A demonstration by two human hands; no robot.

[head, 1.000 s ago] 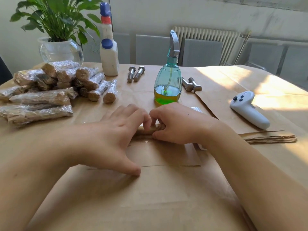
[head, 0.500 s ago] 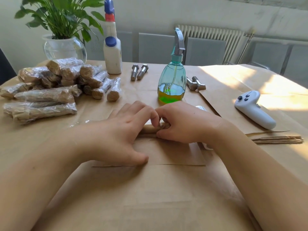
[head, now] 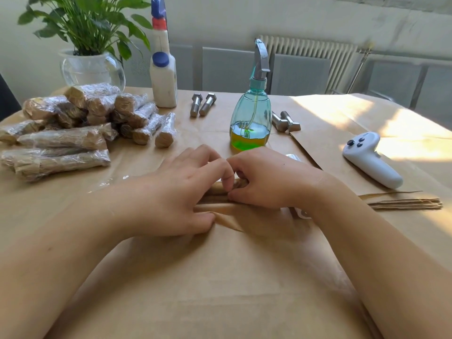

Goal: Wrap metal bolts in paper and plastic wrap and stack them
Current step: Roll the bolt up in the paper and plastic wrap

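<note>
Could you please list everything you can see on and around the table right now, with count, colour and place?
Brown paper roll being wrapped: one, tan, table centre, under both hands.
Plastic-wrapped paper bundles: a stacked pile, count unclear, tan under clear film, far left.
Bare metal bolts: two, silver, behind centre.
More bare metal bolts: two, silver, right of spray bottle.
Teal spray bottle: one, yellow-green liquid, centre back.
White bottles with blue caps: two, back left.
Potted green plant in glass bowl: one, back left corner.
White handheld controller: one, right.
Cut brown paper sheets: a thin stack, right.
Brown paper table cover: tan.
Left hand: grips roll.
Right hand: pinches roll.
</note>
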